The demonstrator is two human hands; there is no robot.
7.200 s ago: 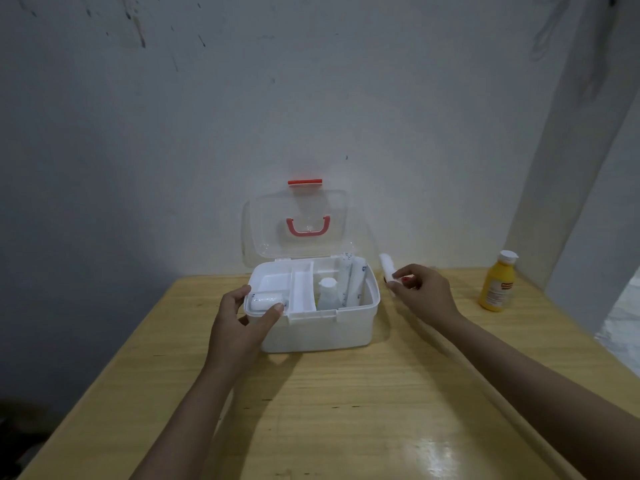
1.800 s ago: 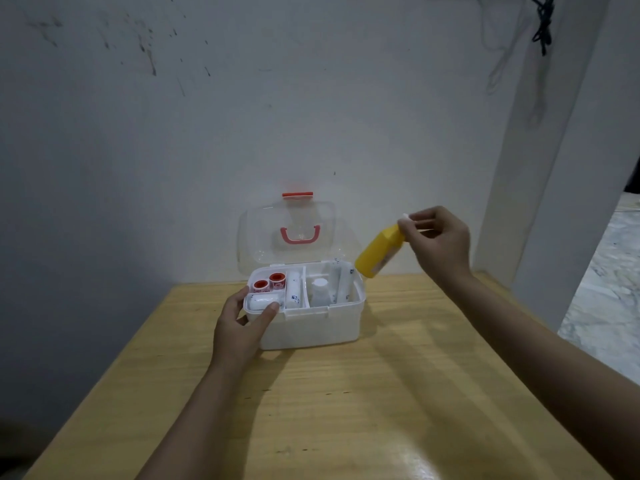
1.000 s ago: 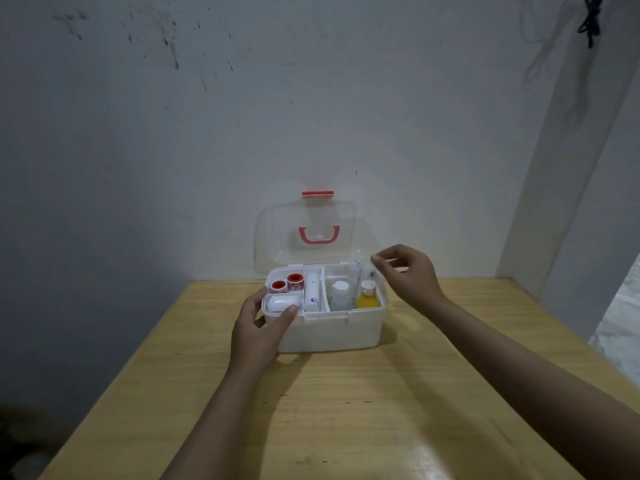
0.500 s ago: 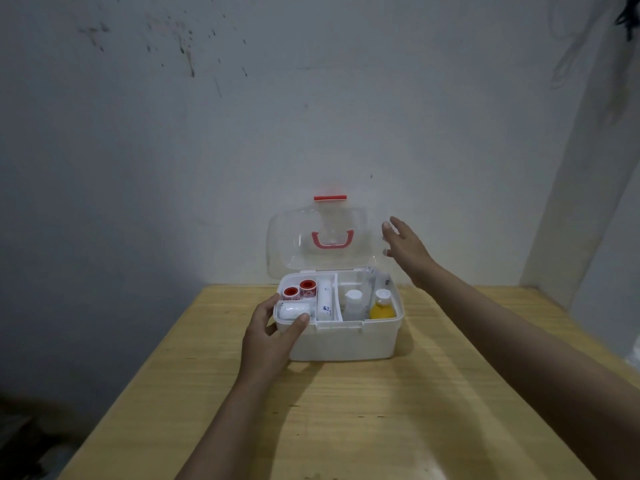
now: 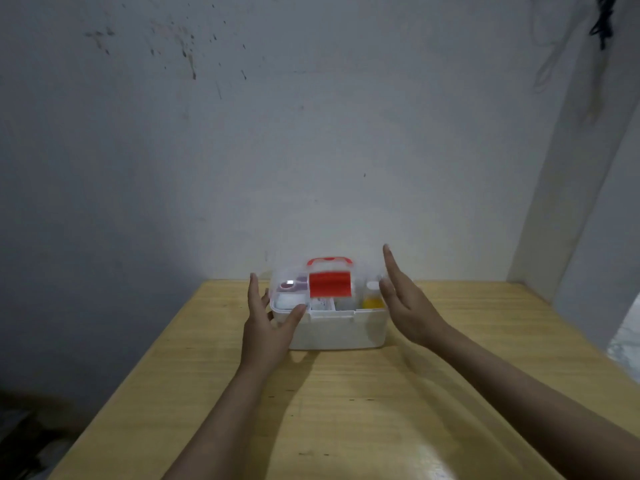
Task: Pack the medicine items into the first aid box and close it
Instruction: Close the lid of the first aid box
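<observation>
Box (image 5: 337, 329) lid down, between hands; left hand (image 5: 268, 322) grip apart at corner, right hand (image 5: 407, 308) grip apart beside.

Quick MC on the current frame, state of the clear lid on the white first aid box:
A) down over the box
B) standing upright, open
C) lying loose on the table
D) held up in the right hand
A: the clear plastic lid lies down over the white plastic first aid box, its red handle on top and the yellow bottle visible through it.
</observation>
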